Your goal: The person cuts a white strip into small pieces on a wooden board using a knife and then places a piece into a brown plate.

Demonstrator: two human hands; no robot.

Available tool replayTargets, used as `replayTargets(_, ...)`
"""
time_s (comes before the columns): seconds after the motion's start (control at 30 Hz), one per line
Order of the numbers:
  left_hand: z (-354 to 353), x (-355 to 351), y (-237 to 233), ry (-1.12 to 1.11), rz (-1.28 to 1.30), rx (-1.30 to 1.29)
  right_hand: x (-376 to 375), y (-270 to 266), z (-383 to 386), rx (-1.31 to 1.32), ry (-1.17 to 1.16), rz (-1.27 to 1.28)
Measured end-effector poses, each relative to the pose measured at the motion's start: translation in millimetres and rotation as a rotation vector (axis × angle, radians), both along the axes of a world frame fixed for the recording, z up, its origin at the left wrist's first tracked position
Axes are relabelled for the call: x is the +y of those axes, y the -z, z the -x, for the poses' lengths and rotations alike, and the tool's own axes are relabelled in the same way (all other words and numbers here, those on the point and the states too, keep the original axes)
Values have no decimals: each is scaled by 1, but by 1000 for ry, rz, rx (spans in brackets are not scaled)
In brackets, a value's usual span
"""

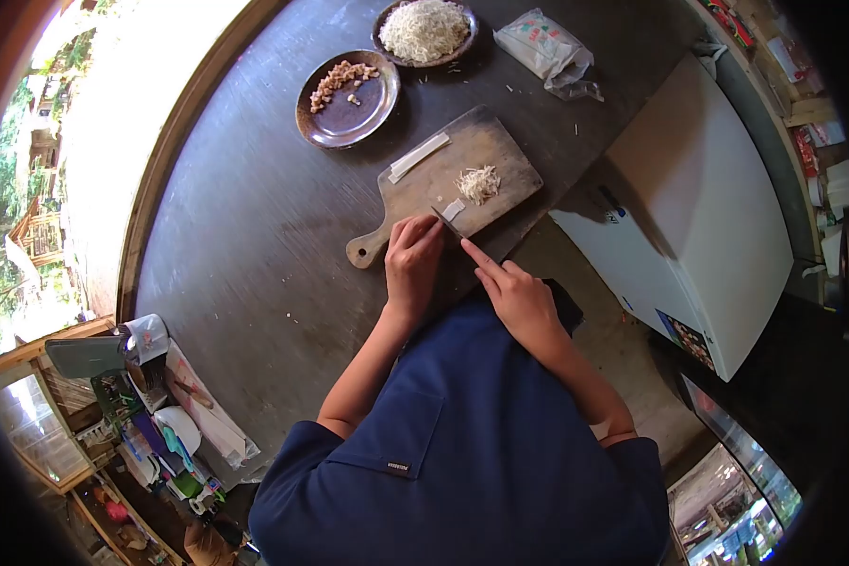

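Observation:
A knife (448, 223) is in my right hand (519, 294), with the index finger stretched along its back and the handle hidden in the grip. My left hand (411, 257) is curled at the near edge of the wooden cutting board (410, 200), fingertips close to the blade; what they press on is hidden. Just beyond the blade lies a short flat white piece (454, 209). A small heap of thin pale shreds (479, 184) rests further right on the board. Long white strips (420, 157) lie along its far left edge.
A brown plate (373, 115) with chopped brownish bits (341, 83) stands beyond the board. Behind it a bowl holds a mound of pale shreds (424, 31). A plastic bag (545, 49) lies at the far right. A white fridge (698, 208) stands right of the dark table (245, 226).

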State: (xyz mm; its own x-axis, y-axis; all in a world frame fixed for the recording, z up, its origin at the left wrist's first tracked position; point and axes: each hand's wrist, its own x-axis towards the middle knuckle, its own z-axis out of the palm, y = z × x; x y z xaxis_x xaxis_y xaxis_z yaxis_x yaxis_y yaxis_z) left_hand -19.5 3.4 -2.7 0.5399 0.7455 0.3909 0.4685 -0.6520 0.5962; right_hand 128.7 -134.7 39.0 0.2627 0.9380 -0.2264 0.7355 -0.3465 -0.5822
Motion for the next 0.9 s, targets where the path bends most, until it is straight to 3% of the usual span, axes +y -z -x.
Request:
replayTargets(0.3,0,2,1,-10,-16,-9,8,7,2,-34,5,-141)
replayTargets(0.4,0,0,2,10,-15,-19,-2,1,0,-1,9,-26)
replayTargets(0.7,3,5,-1,30,-19,-7,8,10,3,-5,12,-151)
replayTargets(0.9,-3,1,1,6,-85,-20,6,1,0,-22,12,-41)
